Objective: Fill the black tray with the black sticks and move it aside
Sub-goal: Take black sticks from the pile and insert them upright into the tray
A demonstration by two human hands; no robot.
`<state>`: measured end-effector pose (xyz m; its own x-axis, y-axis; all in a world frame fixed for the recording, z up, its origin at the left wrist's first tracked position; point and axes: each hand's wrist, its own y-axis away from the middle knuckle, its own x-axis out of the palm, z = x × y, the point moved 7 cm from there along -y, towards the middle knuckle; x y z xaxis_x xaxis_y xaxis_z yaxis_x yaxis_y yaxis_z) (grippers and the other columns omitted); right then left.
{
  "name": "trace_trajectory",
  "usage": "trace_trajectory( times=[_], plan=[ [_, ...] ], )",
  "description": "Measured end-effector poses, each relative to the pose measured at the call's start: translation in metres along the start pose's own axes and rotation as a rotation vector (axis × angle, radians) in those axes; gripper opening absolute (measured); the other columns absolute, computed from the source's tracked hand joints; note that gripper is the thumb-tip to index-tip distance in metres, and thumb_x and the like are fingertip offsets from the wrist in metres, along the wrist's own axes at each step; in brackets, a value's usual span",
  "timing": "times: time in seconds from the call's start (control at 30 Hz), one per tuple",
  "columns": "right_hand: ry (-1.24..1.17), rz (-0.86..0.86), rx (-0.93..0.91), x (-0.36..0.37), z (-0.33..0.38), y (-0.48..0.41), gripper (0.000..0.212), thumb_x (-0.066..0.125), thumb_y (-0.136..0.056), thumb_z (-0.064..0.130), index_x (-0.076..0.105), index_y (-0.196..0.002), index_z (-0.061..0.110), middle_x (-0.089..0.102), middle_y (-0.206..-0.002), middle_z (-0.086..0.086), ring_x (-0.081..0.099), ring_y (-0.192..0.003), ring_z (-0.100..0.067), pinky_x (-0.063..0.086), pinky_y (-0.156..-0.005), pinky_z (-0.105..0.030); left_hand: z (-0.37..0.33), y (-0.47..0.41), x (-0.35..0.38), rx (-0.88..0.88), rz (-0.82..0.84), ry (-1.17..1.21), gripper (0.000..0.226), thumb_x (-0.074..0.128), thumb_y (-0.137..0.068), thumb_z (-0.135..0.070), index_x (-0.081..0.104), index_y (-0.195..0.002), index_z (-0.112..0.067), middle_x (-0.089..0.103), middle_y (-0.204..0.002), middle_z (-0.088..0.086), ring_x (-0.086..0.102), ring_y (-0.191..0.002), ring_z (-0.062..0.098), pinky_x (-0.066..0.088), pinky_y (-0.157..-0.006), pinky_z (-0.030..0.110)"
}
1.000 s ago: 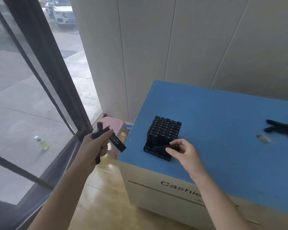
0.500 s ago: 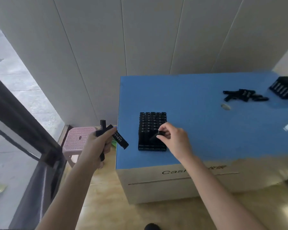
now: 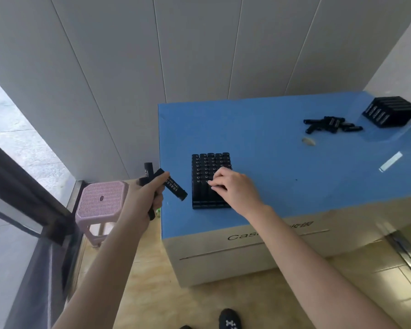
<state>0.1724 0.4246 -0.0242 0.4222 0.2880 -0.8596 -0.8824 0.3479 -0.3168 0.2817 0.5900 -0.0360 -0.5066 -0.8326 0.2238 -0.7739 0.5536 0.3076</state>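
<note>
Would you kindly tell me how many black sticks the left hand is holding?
2 visible in the left hand: one upright stick above the fist, one slanted stick pointing toward the tray. More may be hidden inside the fist.

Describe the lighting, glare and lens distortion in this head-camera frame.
Head view: daylight enters through the window at left, leaving the wall panels evenly lit; a bright glare streak lies on the blue tabletop; the wide-angle lens fans the wall seams outward and stretches both forearms; the black tray and its sticks merge into one dark mass, though the left hand and right hand look fairly sharp.
</note>
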Motion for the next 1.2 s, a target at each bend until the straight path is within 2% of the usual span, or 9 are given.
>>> trace_trajectory(
  times=[0.13, 0.23, 0.33, 0.47, 0.53, 0.67, 0.87, 1.03, 1.2],
  plan=[
    [0.049, -0.086, 0.0, 0.0, 0.0, 0.005, 0.013, 0.062, -0.088, 0.017, 0.073, -0.085, 0.013, 0.063, -0.082, 0.004, 0.057, -0.074, -0.015, 0.041, -0.051, -0.024, 0.006, -0.001, 0.004, -0.003, -0.034, -0.072, 0.019, 0.065, -0.086, -0.019, 0.056, -0.082, -0.002, 0.037, -0.055, 0.005, 0.028, -0.035, 0.008, 0.026, -0.035, 0.016],
    [0.076, -0.095, -0.022, 0.002, 0.002, 0.011, 0.016, 0.062, -0.085, 0.008, 0.072, -0.097, 0.013, 0.064, -0.089, 0.003, 0.058, -0.079, -0.018, 0.037, -0.051, -0.021, 0.007, -0.001, 0.005, 0.0, -0.038, -0.084, 0.021, 0.066, -0.085, -0.02, 0.057, -0.078, -0.002, 0.036, -0.052, 0.004, 0.027, -0.036, 0.009, 0.025, -0.036, 0.016],
    [0.06, -0.075, -0.024, 0.003, 0.004, 0.017, 0.038, 0.058, -0.084, 0.005, 0.06, -0.121, 0.014, 0.061, -0.11, 0.003, 0.057, -0.095, -0.019, 0.046, -0.065, -0.024, 0.007, 0.001, 0.008, -0.006, -0.041, -0.061, 0.02, 0.065, -0.086, -0.019, 0.06, -0.078, -0.002, 0.043, -0.055, 0.004, 0.029, -0.036, 0.008, 0.025, -0.036, 0.017],
    [-0.319, 0.008, -0.023, 0.0, 0.016, 0.026, 0.059, 0.063, -0.085, 0.01, 0.04, -0.137, 0.023, 0.045, -0.127, 0.014, 0.053, -0.101, -0.002, 0.048, -0.087, -0.019, 0.009, 0.001, 0.015, -0.053, -0.006, -0.035, 0.019, 0.063, -0.086, -0.018, 0.059, -0.076, -0.002, 0.046, -0.049, 0.0, 0.029, -0.035, 0.007, 0.024, -0.036, 0.017],
    [-0.44, -0.021, -0.024, -0.004, 0.022, 0.027, 0.054, 0.067, -0.082, 0.008, 0.048, -0.129, 0.022, 0.048, -0.119, 0.016, 0.056, -0.095, 0.0, 0.05, -0.086, -0.017, 0.011, 0.0, 0.023, -0.079, 0.023, -0.034, 0.019, 0.064, -0.086, -0.018, 0.059, -0.077, -0.002, 0.05, -0.058, 0.003, 0.03, -0.035, 0.007, 0.023, -0.036, 0.017],
    [-0.455, -0.218, -0.076, -0.022, 0.022, 0.028, 0.023, 0.072, -0.078, 0.005, 0.067, -0.1, 0.011, 0.063, -0.099, 0.009, 0.059, -0.076, 0.003, 0.052, -0.075, -0.016, 0.016, -0.001, 0.037, -0.109, 0.075, -0.052, 0.021, 0.063, -0.087, -0.02, 0.057, -0.077, -0.003, 0.054, -0.067, 0.005, 0.03, -0.035, 0.008, 0.025, -0.036, 0.017],
    [-0.505, -0.352, 0.005, -0.058, 0.002, 0.034, 0.016, 0.07, -0.08, 0.01, 0.071, -0.096, 0.009, 0.069, -0.087, 0.003, 0.064, -0.076, -0.005, 0.05, -0.075, -0.013, 0.019, -0.004, 0.043, -0.169, 0.115, -0.125, 0.018, 0.058, -0.09, -0.019, 0.057, -0.091, -0.001, 0.053, -0.072, 0.006, 0.032, -0.035, 0.009, 0.027, -0.035, 0.018],
    [-0.423, -0.172, 0.161, -0.056, -0.03, 0.03, 0.022, 0.072, -0.079, 0.015, 0.066, -0.1, 0.017, 0.063, -0.085, 0.013, 0.062, -0.081, -0.003, 0.049, -0.077, -0.011, 0.025, -0.004, 0.039, -0.249, 0.104, -0.062, 0.018, 0.044, -0.093, -0.011, 0.044, -0.076, -0.007, 0.052, -0.07, 0.01, 0.037, -0.032, 0.011, 0.028, -0.032, 0.014],
    [-0.265, -0.073, 0.149, -0.03, -0.035, 0.025, 0.015, 0.072, -0.079, 0.017, 0.065, -0.092, 0.014, 0.066, -0.084, 0.011, 0.063, -0.073, -0.006, 0.054, -0.077, -0.025, 0.027, -0.004, 0.038, -0.263, 0.097, -0.095, 0.012, 0.045, -0.093, -0.009, 0.046, -0.082, -0.007, 0.054, -0.071, 0.012, 0.042, -0.038, 0.013, 0.034, -0.033, 0.018]
  ],
)
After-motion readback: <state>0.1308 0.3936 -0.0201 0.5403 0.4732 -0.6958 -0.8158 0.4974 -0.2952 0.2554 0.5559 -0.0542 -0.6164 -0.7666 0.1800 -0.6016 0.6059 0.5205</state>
